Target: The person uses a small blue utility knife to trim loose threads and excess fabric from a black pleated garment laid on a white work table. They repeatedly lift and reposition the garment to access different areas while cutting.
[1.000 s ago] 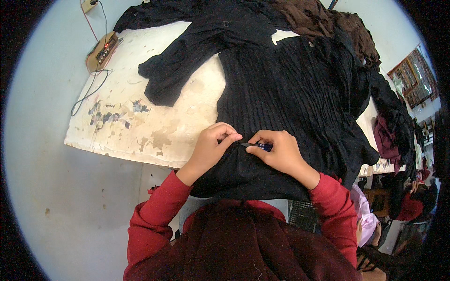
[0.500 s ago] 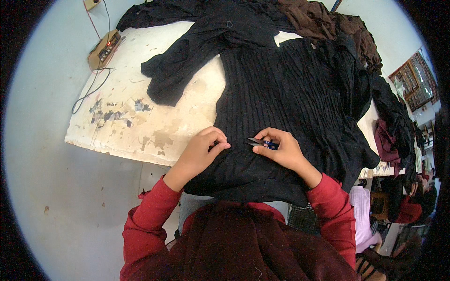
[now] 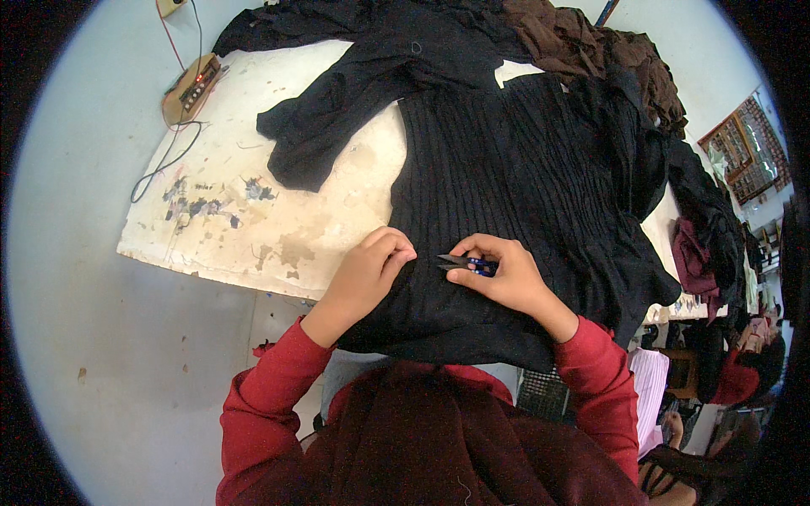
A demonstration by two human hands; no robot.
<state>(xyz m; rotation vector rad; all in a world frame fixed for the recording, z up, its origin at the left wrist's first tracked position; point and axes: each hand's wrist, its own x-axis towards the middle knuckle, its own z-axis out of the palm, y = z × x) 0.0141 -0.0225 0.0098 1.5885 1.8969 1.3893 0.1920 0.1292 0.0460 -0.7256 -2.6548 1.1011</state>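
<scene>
A black pleated garment (image 3: 506, 169) lies spread over the table and hangs down over its near edge. Over its left part, my left hand (image 3: 371, 268) is closed in a pinch, thumb against the fingertips; what it pinches, if anything, is too small to make out. My right hand (image 3: 506, 274) holds small blue-handled thread snips (image 3: 472, 265) between thumb and fingers. Their dark blades point left, toward my left fingertips, and stand slightly apart. A gap separates the blade tips from my left hand, with the black cloth beneath both.
The pale stained table (image 3: 219, 228) runs out to the left. A power strip (image 3: 192, 88) with a black cable sits at its far left edge. Brown cloth (image 3: 624, 51) is heaped at the back right, maroon cloth (image 3: 694, 257) at the right edge. Other people are at the lower right.
My left pinch has shifted slightly right and up. The snips have moved a little left and their blades have spread wider. The garment lies nearly the same.
</scene>
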